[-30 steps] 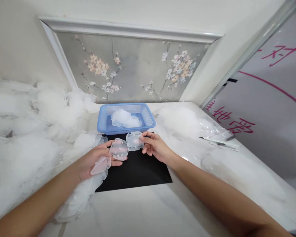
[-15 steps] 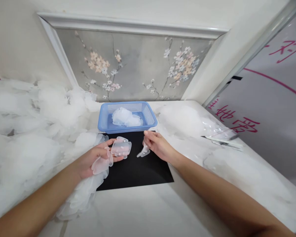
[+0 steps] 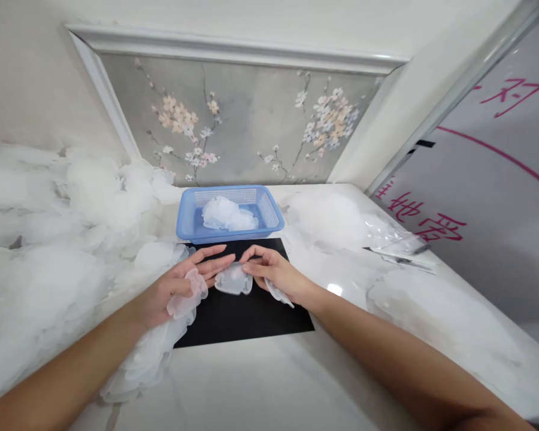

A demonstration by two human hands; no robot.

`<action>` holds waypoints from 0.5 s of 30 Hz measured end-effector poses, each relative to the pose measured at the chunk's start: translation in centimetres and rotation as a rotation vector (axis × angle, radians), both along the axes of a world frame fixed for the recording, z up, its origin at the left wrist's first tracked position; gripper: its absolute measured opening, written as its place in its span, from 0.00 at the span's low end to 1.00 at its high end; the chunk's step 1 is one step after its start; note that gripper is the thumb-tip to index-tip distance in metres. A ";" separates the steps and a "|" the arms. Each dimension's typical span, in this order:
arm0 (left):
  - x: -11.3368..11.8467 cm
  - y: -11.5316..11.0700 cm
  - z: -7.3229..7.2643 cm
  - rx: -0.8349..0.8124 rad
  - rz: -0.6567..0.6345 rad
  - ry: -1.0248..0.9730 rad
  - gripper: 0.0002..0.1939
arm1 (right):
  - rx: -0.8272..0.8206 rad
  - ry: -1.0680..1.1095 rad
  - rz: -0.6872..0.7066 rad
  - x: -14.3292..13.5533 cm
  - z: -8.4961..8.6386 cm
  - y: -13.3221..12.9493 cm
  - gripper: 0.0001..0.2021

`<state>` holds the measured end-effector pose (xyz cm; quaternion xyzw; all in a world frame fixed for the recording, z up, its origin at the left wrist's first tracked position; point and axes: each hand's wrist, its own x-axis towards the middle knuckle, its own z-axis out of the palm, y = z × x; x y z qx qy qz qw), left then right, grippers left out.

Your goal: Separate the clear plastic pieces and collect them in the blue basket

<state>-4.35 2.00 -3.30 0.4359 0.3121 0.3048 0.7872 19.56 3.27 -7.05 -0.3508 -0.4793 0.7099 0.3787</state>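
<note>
My left hand [image 3: 173, 290] is over the left part of a black mat [image 3: 247, 317], its thumb pressing translucent pieces [image 3: 187, 294] against the palm while the other fingers stretch out. Between the hands hangs a single translucent piece [image 3: 233, 279], pinched by the thumb and index finger of my right hand [image 3: 276, 272]. Another clear piece [image 3: 278, 294] is tucked under the right hand's lower fingers. The left fingertips are close to the pinched piece; whether they touch it is unclear.
Behind the mat stands a blue basket [image 3: 186, 230] with some translucent pieces [image 3: 227, 214] inside. A large heap of pieces [image 3: 40, 269] covers the left side. Another pile [image 3: 326, 218] lies at the right, beside clear plastic bags [image 3: 397, 239].
The single piece that was on my left fingers is now pinched in my right hand. My right hand has moved left, and the left fingers have straightened.
</note>
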 end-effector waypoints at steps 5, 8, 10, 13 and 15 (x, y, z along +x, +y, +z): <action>0.3 0.2 -0.2 0.019 0.122 -0.005 0.42 | 0.036 -0.023 -0.013 0.3 0.2 -0.1 0.20; 0.4 0.1 0.1 -0.006 0.135 0.050 0.36 | 0.034 -0.045 -0.001 0.4 0.3 -0.2 0.20; 0.3 0.2 0.3 -0.020 0.121 0.083 0.30 | 0.026 -0.051 0.001 0.3 0.3 -0.2 0.19; 0.4 0.3 0.4 -0.046 0.113 0.128 0.21 | 0.030 -0.060 -0.009 0.3 0.3 -0.1 0.18; 0.6 0.3 0.3 -0.052 0.128 0.192 0.17 | 0.038 -0.070 -0.021 0.2 0.3 -0.2 0.17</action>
